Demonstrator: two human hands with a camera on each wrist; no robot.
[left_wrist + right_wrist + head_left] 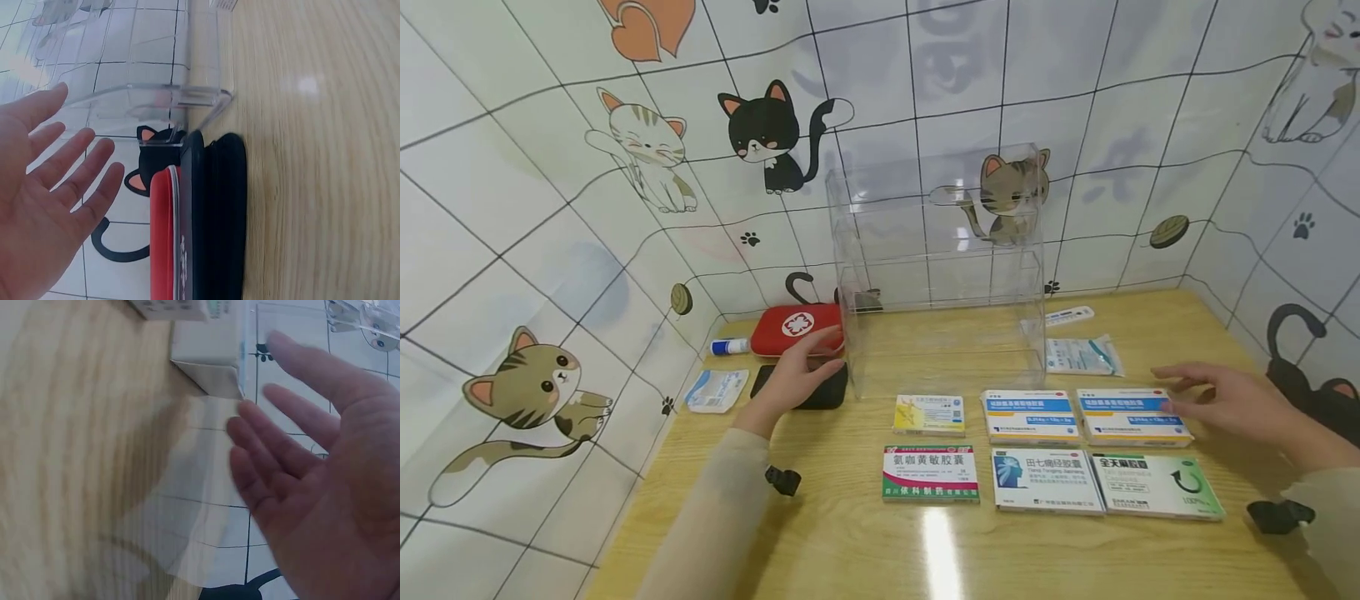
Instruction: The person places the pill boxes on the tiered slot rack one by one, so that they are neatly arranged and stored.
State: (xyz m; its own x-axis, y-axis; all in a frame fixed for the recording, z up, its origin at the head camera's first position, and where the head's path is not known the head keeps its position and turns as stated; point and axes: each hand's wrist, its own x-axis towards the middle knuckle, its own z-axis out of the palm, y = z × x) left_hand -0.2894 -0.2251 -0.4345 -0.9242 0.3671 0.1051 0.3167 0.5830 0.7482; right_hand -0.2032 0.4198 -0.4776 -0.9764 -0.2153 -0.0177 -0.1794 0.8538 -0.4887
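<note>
My left hand (797, 371) hovers over a black case (829, 392), beside the left wall of a clear acrylic tiered rack (940, 302). In the left wrist view the fingers of that hand (53, 194) are spread and hold nothing. Behind the black case lies a red first-aid pouch (775, 331). Near the right end of a blue-and-white medicine box (1131, 417) is my right hand (1232, 408). Its fingers are relaxed in the right wrist view, with nothing held by the hand (319, 462); a white box end (209, 375) shows beyond the fingertips.
More medicine boxes lie in front of the rack: a yellow one (928, 415), a green-and-red one (930, 473), a white one (1048, 481) and a green-and-white one (1153, 486). A thermometer pack (1069, 316) and sachet (1082, 357) lie right; a white-blue tube (730, 346) and packet (717, 390) left.
</note>
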